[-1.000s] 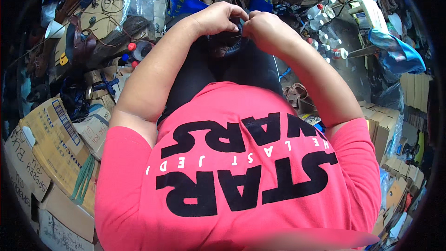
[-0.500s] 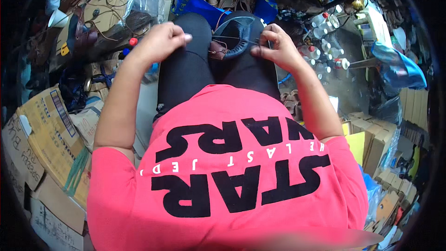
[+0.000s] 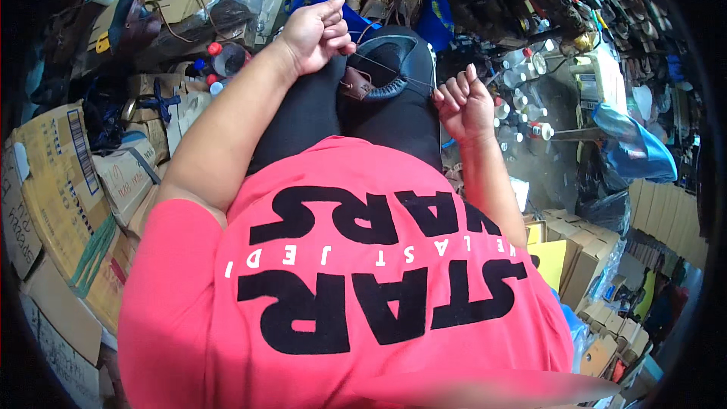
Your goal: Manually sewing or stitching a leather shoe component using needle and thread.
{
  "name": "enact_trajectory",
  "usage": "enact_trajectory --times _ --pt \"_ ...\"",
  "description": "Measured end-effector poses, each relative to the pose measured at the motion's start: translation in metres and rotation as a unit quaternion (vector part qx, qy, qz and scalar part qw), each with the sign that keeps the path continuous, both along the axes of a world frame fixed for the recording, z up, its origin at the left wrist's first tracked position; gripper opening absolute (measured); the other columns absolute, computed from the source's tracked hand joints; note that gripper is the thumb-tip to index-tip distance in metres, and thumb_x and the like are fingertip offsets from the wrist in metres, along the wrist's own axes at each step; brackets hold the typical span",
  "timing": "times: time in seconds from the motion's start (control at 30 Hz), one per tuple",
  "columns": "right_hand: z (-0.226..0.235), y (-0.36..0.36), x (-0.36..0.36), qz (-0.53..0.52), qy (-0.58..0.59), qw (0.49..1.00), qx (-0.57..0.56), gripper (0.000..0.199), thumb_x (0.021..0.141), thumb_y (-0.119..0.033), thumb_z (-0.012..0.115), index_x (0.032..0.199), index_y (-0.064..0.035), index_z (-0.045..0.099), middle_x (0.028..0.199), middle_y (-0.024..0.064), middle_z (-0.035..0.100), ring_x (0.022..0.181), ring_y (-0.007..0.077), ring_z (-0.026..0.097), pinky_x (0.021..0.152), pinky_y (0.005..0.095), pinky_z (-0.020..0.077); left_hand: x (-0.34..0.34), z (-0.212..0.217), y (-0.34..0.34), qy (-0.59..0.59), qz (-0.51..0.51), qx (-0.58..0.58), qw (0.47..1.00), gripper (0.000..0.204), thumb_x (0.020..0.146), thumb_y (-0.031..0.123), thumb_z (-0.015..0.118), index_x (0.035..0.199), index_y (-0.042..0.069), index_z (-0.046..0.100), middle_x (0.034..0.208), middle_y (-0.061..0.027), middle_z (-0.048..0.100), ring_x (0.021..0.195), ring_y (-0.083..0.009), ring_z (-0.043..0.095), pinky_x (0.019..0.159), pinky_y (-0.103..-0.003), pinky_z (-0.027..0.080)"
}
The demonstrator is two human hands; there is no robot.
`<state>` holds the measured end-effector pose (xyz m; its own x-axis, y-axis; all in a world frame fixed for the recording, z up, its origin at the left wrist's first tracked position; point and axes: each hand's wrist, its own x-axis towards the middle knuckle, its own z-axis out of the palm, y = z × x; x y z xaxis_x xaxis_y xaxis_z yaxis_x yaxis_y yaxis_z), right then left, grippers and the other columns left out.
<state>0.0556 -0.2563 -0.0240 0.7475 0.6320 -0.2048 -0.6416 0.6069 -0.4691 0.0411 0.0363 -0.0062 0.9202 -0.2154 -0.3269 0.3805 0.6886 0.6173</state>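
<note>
While the dark shoe piece (image 3: 390, 91) rests on the thighs (image 3: 299, 117), the head view shows the left hand (image 3: 318, 36) curled to its left, apparently pinching thin thread (image 3: 397, 74); the right hand (image 3: 465, 102), fingers bent, is just right of the shoe piece, apparently gripping the same thread. Beyond the shoe piece: blue bag (image 3: 439, 9). Well right of it: bottles (image 3: 513, 100). Step in hand, as judged: drawing stitching thread tight. Next move calls for even tension, shoe piece steady.

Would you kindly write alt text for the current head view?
The person's left hand and right hand hold thin thread over a dark shoe piece on black-trousered legs; cardboard boxes, bottles and a blue bag lie around.
</note>
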Motion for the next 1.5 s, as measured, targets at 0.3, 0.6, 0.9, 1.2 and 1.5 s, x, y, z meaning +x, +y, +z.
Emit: enact_trajectory --times 0.3,0.6,0.9,1.2,1.5 --pt "0.039 -0.030 0.025 0.028 -0.314 0.798 -0.514 0.049 0.082 -0.010 0.067 0.128 -0.0062 0.050 0.079 -0.0055 0.045 0.076 0.0052 0.044 0.067 0.0193 0.0376 -0.043 0.026 -0.008 -0.406 -0.045 0.678 0.611 0.026 0.077 0.026 0.069 0.089 0.003 0.066 0.090 -0.0105 0.061 0.085 -0.0243 0.060 0.079 -0.033 0.047" --pt "0.036 0.047 0.031 0.194 -0.394 0.684 -0.583 0.027 0.080 -0.024 0.073 0.086 -0.0025 0.058 0.069 -0.0045 0.051 0.064 0.0026 0.043 0.057 0.0205 0.0377 -0.047 0.002 -0.034 -0.400 -0.188 0.613 0.655 0.029 0.074 0.016 0.072 0.097 0.002 0.060 0.099 -0.0109 0.057 0.091 -0.0313 0.058 0.079 -0.036 0.047" --pt "0.036 0.042 0.000 0.062 -0.421 0.728 -0.537 0.036 0.081 -0.037 0.070 0.078 -0.0022 0.062 0.060 0.0013 0.050 0.060 0.0080 0.043 0.055 0.0265 0.0393 -0.006 0.018 -0.033 -0.373 -0.078 0.614 0.691 0.027 0.080 0.020 0.066 0.103 0.005 0.064 0.101 -0.0106 0.061 0.100 -0.0240 0.057 0.087 -0.033 0.044" --pt "0.070 0.023 -0.023 0.142 -0.462 0.684 -0.546 0.022 0.084 -0.016 0.059 0.069 -0.0003 0.056 0.058 -0.0028 0.044 0.056 0.0051 0.039 0.050 0.0252 0.0327 0.015 -0.010 -0.062 -0.364 -0.159 0.588 0.705 0.022 0.079 0.023 0.066 0.089 0.004 0.060 0.090 -0.0130 0.057 0.089 -0.0264 0.056 0.078 -0.034 0.045" --pt "0.081 0.015 -0.023 0.046 -0.498 0.661 -0.559 0.016 0.082 -0.012 0.066 0.097 -0.0057 0.068 0.082 0.0069 0.060 0.073 0.0159 0.059 0.064 0.0271 0.0464 0.030 0.017 -0.037 -0.237 -0.321 0.406 0.822 0.025 0.081 0.014 0.065 0.103 0.002 0.066 0.093 -0.0027 0.065 0.089 -0.0102 0.058 0.085 -0.025 0.044"
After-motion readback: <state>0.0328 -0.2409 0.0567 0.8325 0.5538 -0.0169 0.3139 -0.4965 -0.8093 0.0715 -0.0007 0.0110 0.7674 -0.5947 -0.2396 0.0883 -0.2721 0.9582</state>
